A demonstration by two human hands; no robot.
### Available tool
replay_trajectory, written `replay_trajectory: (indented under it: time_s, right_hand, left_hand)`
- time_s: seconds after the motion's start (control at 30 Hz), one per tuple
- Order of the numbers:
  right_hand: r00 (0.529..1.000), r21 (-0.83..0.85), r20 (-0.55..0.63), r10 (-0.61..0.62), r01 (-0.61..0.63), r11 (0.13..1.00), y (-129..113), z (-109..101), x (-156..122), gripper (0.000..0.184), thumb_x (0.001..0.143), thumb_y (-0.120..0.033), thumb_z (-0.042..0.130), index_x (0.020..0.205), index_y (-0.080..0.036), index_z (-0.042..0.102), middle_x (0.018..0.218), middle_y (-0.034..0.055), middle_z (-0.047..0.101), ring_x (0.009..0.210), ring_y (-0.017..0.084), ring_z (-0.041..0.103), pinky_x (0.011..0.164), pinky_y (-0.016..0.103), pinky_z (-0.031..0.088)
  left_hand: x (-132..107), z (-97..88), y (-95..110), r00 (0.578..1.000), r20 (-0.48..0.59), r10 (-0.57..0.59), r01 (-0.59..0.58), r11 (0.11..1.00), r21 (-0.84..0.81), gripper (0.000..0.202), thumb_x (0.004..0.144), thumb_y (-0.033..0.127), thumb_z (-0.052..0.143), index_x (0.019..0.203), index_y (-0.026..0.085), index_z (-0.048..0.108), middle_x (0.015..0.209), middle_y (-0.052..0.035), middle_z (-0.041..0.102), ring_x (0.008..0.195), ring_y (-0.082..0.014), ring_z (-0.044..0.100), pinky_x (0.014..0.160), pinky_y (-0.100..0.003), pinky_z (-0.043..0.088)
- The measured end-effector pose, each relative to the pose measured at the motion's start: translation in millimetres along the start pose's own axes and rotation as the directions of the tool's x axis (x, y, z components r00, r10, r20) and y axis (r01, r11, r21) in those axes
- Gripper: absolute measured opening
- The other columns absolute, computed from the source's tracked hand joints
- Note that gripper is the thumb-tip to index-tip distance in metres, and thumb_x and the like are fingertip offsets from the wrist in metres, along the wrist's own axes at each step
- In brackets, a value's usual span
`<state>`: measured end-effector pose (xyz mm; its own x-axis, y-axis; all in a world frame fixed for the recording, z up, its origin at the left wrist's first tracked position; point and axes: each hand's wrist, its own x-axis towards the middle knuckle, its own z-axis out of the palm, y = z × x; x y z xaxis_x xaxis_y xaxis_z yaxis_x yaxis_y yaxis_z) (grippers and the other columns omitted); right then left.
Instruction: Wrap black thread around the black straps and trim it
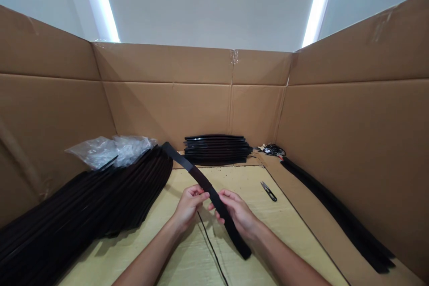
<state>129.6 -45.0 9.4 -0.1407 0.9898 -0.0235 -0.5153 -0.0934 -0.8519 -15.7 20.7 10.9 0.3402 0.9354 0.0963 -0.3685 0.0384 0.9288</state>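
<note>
The left hand (188, 208) and right hand (237, 212) pinch a long flat black strip (201, 179), steadying it between them. Black-handled steel thread snips (268, 191) lie within reach at two o'clock.

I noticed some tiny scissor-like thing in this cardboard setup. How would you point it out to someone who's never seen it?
Start at the back cardboard wall and come down to the pale yellow board in front of the person. Just past the right hand, which holds a long black strip, lie small thread snips near the board's right edge. Their short metal blades and compact black handle stand out from the long black strips nearby.
</note>
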Motion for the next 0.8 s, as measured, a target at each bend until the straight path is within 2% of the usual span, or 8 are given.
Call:
replay_trajectory:
  time_s: [0.1,0.17,0.27,0.33,0.43,0.57,0.7,0.8]
  right_hand:
    - [1.0,0.028,-0.005,-0.03,0.03,0.999,-1.9,-0.4,-1.3,0.04,0.061,-0.037,0.085,0.083,-0.014,0.061,0.076,0.0075,0.073,0.057,0.01,0.061,0.052,0.02,0.043]
    - [0.999,0.002,-0.002,-0.04,0.04,0.999,-0.6,-2.4,-1.7,0.044,0.058,-0.032,0.087,0.09,-0.014,0.063,0.079,0.0074,0.073,0.06,0.01,0.062,0.056,0.021,0.046]
    - [0.999,-0.047,0.032,-0.008,0.01,0.999,3.1,-5.7,-1.7,0.055,0.05,-0.023,0.09,0.098,-0.015,0.064,0.076,0.003,0.07,0.062,0.012,0.06,0.053,0.022,0.047]
    - [0.997,-0.077,0.071,0.014,-0.008,0.997,5.7,-6.9,-1.4,0.053,0.047,-0.02,0.091,0.091,-0.015,0.063,0.073,-0.0011,0.064,0.058,0.01,0.057,0.047,0.021,0.046]
    - [0.993,-0.112,0.114,0.019,-0.006,0.994,8.4,-7.2,-1.1,0.049,0.047,-0.024,0.091,0.079,-0.017,0.053,0.071,-0.0053,0.058,0.05,0.008,0.056,0.042,0.021,0.047]
    - [0.993,-0.194,0.114,0.019,0.004,0.981,7.1,-6.6,0.1,0.056,0.054,-0.037,0.088,0.078,-0.021,0.04,0.073,-0.0009,0.069,0.041,0.009,0.058,0.037,0.017,0.039]
    - [0.999,-0.142,0.032,-0.004,0.008,0.99,1.5,-6.0,3.0,0.049,0.063,-0.05,0.079,0.079,-0.02,0.044,0.07,0.0046,0.073,0.042,0.009,0.057,0.04,0.017,0.035]
    - [0.999,-0.029,-0.036,0.006,-0.007,1.0,-0.7,-4.5,3.7,0.045,0.058,-0.041,0.083,0.082,-0.018,0.052,0.076,0.0067,0.074,0.051,0.011,0.061,0.047,0.019,0.04]
  left_hand:
    - [2.9,-3.2,-1.7,1.0,-0.029,-0.01,0.01,1.0,0.006,0.041,0.044,0.036,0.089,0.051,0.014,0.055,0.048,0.0053,0.047,0.045,-0.0052,0.032,0.046,-0.021,0.021]
    - [3.3,-3.7,-0.8,0.999,0.003,-0.038,0.038,0.999,-0.002,0.041,0.044,0.037,0.089,0.052,0.014,0.055,0.047,0.0055,0.046,0.044,-0.0052,0.031,0.046,-0.021,0.02]
    - [1.5,-3.3,1.0,0.994,0.088,-0.066,0.067,0.998,-0.014,0.038,0.04,0.032,0.089,0.058,0.013,0.062,0.051,0.0034,0.051,0.045,-0.0058,0.032,0.045,-0.022,0.019]
    - [0.1,-3.4,0.9,0.989,0.125,-0.079,0.08,0.997,-0.002,0.039,0.04,0.031,0.09,0.061,0.012,0.064,0.052,0.0027,0.052,0.045,-0.0056,0.032,0.045,-0.022,0.017]
    - [-1.0,-4.3,-0.8,0.984,0.136,-0.113,0.111,0.994,0.024,0.041,0.042,0.037,0.089,0.056,0.013,0.059,0.047,0.005,0.045,0.043,-0.0045,0.026,0.045,-0.022,0.013]
    - [-1.2,-3.5,-0.5,0.987,0.114,-0.112,0.109,0.994,0.031,0.045,0.044,0.04,0.089,0.053,0.015,0.053,0.043,0.0082,0.037,0.042,-0.0035,0.021,0.045,-0.022,0.01]
    - [-1.0,-1.3,4.1,0.995,0.064,-0.076,0.077,0.997,-0.005,0.044,0.045,0.038,0.089,0.051,0.016,0.052,0.044,0.0081,0.038,0.042,-0.0039,0.024,0.044,-0.02,0.015]
    - [-0.1,-0.3,5.8,0.998,0.013,-0.059,0.059,0.998,-0.022,0.045,0.045,0.04,0.089,0.05,0.016,0.051,0.043,0.0085,0.037,0.042,-0.0043,0.027,0.043,-0.02,0.018]
